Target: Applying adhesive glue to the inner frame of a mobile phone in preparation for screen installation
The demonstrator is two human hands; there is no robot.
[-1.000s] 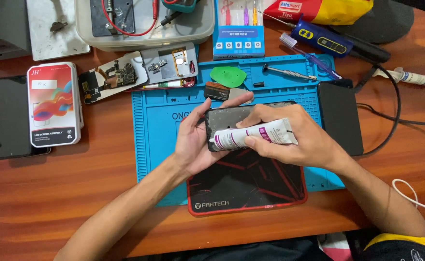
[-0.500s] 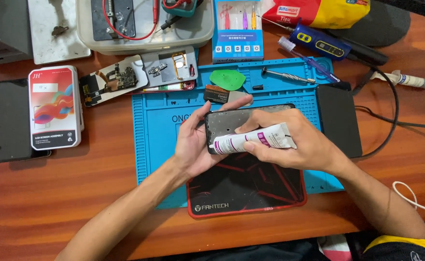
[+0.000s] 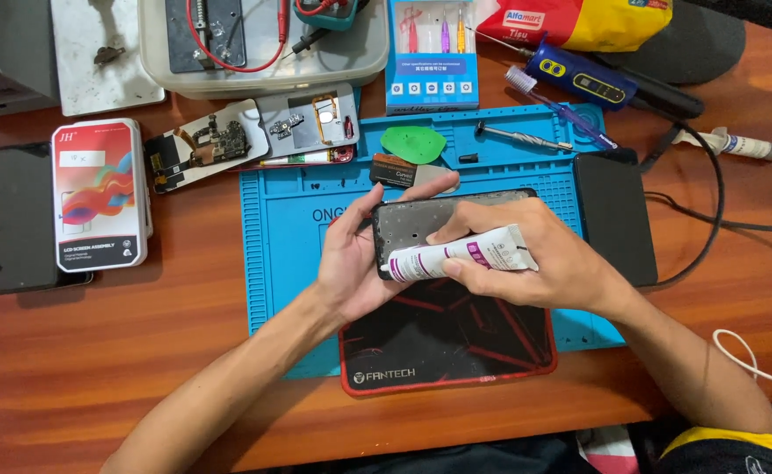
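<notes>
From the head camera, we see the left hand (image 3: 351, 263) gripping a dark phone frame (image 3: 425, 224) by its left edge, thumb over the top at about 1 o'clock of the palm, holding it tilted above the blue work mat (image 3: 289, 254). The right hand (image 3: 526, 259) is closed around a white and purple glue tube (image 3: 456, 257), whose nozzle end points to 9 o'clock and sits against the frame's lower left part. Under both hands lies a black mouse pad with a red rim (image 3: 447, 347).

To do this step well, we judge that we should keep the frame steady in the left grip and press the tube lightly, so that only a thin line comes out along the frame's edge. We would guide the nozzle slowly and keep it close to the rim; whether glue is flowing we cannot tell here.

At 12 o'clock of the hands lie a green plastic pick (image 3: 412, 142) and a screwdriver (image 3: 522, 137). At 10 o'clock rests an opened phone body with its board showing (image 3: 254, 136), and at 9 o'clock, well apart, a boxed screen part (image 3: 99, 193) beside a black phone (image 3: 19, 218). At 3 o'clock sits a black slab (image 3: 614, 219), just beside the right wrist.
</notes>
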